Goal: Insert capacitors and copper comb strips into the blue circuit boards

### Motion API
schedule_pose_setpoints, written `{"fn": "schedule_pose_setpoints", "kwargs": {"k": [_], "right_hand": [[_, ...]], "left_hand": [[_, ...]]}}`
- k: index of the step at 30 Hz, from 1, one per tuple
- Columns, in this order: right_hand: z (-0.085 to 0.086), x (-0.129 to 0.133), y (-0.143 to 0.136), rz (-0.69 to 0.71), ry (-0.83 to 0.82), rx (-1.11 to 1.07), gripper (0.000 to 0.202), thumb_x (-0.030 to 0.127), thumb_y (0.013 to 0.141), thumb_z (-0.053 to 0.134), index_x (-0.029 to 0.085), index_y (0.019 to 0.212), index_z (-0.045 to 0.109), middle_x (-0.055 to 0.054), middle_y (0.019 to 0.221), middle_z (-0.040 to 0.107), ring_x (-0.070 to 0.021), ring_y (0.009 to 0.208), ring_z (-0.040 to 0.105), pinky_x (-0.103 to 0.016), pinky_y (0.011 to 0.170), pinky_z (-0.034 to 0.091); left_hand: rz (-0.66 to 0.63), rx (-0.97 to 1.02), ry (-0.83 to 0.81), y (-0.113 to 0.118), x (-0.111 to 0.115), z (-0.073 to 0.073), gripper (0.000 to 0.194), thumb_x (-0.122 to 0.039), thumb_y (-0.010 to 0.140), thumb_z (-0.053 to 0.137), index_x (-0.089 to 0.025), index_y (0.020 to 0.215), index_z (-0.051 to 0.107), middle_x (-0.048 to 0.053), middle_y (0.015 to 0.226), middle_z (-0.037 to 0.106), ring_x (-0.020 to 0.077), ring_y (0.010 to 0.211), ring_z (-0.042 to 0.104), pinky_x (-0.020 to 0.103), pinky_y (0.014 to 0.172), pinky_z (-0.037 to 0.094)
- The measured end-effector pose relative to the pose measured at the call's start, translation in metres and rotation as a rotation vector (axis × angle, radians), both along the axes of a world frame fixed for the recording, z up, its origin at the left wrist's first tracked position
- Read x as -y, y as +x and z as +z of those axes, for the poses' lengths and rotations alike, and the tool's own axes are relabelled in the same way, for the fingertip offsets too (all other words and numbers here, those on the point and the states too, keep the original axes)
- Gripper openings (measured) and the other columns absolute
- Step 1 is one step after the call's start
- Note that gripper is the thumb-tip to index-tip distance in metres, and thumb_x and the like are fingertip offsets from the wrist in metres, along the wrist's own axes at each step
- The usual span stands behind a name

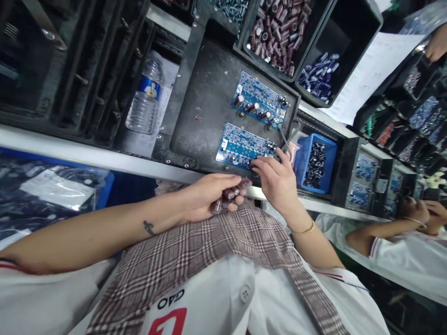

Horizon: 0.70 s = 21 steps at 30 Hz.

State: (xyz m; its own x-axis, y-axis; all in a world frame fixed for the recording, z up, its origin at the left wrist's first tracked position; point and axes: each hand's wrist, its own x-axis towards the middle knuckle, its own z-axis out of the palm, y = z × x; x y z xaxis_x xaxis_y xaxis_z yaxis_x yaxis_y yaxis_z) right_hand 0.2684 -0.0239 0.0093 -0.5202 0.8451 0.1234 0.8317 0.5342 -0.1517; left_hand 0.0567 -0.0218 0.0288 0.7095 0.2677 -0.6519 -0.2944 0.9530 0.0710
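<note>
My left hand [218, 194] is curled around several brown capacitors [230, 193], just in front of the tray's front edge. Over the lower right part of the nearer blue circuit board [240, 145] is my right hand [275, 174], its fingers bent and pressed near the board's front edge. Whatever lies between those fingertips is too small to make out. A farther blue circuit board [260, 97] carries several large capacitors standing upright. Both boards lie in a black tray [199, 93], where a small red part [198, 118] also rests.
Behind the tray are bins of brown capacitors [279, 32] and blue capacitors [319, 77]. A blue box [326, 163] of black parts stands to the right. A water bottle [145, 97] lies left. A co-worker's hands [421, 211] are at far right.
</note>
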Motion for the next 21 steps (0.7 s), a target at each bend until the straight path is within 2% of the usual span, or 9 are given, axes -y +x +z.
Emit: {"fn": "schedule_pose_setpoints", "kwargs": {"k": [4,7,9,12,14,17,21], "right_hand": [[0.010,0.001,-0.002,0.093,-0.013,-0.046,0.031,0.018,0.095,0.050,0.023,0.125,0.056,-0.005,0.113,0.071,-0.0180,0.115,0.062,-0.053,0.118,0.026],[0.028,0.001,-0.014,0.076,-0.172,-0.175,0.036,0.029,0.095,0.054,0.027,0.130,0.052,-0.003,0.121,0.068,-0.0172,0.118,0.060,-0.050,0.117,0.030],[0.033,0.000,-0.024,0.088,-0.249,-0.203,0.029,0.029,0.095,0.052,0.026,0.124,0.057,-0.002,0.117,0.069,-0.0164,0.116,0.061,-0.048,0.117,0.031],[0.026,-0.006,-0.034,0.014,-0.162,-0.120,0.022,0.025,0.097,0.047,0.022,0.112,0.063,-0.004,0.108,0.071,-0.0168,0.109,0.064,-0.050,0.117,0.029],[0.017,-0.009,-0.036,-0.029,-0.115,-0.037,0.023,0.025,0.098,0.045,0.020,0.111,0.063,-0.006,0.108,0.070,-0.0178,0.106,0.064,-0.051,0.115,0.031],[0.010,-0.012,-0.036,-0.011,-0.118,0.038,0.024,0.025,0.098,0.043,0.018,0.112,0.062,-0.007,0.108,0.069,-0.0187,0.101,0.064,-0.051,0.112,0.036],[0.011,-0.012,-0.039,-0.015,-0.097,0.026,0.025,0.026,0.098,0.044,0.015,0.110,0.063,-0.011,0.103,0.067,-0.0208,0.098,0.062,-0.046,0.102,0.048]], "left_hand": [[0.006,0.008,-0.017,0.000,0.003,-0.002,0.025,-0.021,0.099,0.040,-0.008,0.087,0.057,0.003,0.068,0.053,0.0065,0.051,0.052,0.014,0.041,0.036],[-0.003,0.014,-0.025,-0.003,0.003,-0.003,0.038,-0.033,0.100,0.038,-0.010,0.076,0.055,0.003,0.064,0.052,0.0064,0.047,0.049,0.014,0.038,0.035],[0.013,-0.010,-0.018,-0.005,0.003,-0.003,0.042,-0.038,0.100,0.037,-0.011,0.073,0.055,0.004,0.065,0.055,0.0089,0.050,0.054,0.016,0.040,0.041],[0.025,-0.078,-0.009,-0.009,0.001,0.000,0.032,-0.027,0.098,0.043,-0.009,0.079,0.061,0.008,0.079,0.064,0.0148,0.069,0.065,0.025,0.055,0.055],[0.000,-0.091,0.001,-0.012,0.001,0.003,0.023,-0.014,0.094,0.044,-0.007,0.085,0.064,0.011,0.088,0.067,0.0168,0.078,0.067,0.028,0.065,0.058],[-0.016,-0.095,0.016,-0.017,0.002,0.004,0.023,-0.004,0.088,0.043,-0.006,0.094,0.065,0.016,0.094,0.069,0.0175,0.078,0.067,0.028,0.065,0.058],[-0.005,-0.075,0.010,-0.021,0.005,-0.001,0.021,-0.011,0.089,0.046,-0.007,0.099,0.065,0.017,0.094,0.071,0.0162,0.072,0.067,0.025,0.058,0.055]]}}
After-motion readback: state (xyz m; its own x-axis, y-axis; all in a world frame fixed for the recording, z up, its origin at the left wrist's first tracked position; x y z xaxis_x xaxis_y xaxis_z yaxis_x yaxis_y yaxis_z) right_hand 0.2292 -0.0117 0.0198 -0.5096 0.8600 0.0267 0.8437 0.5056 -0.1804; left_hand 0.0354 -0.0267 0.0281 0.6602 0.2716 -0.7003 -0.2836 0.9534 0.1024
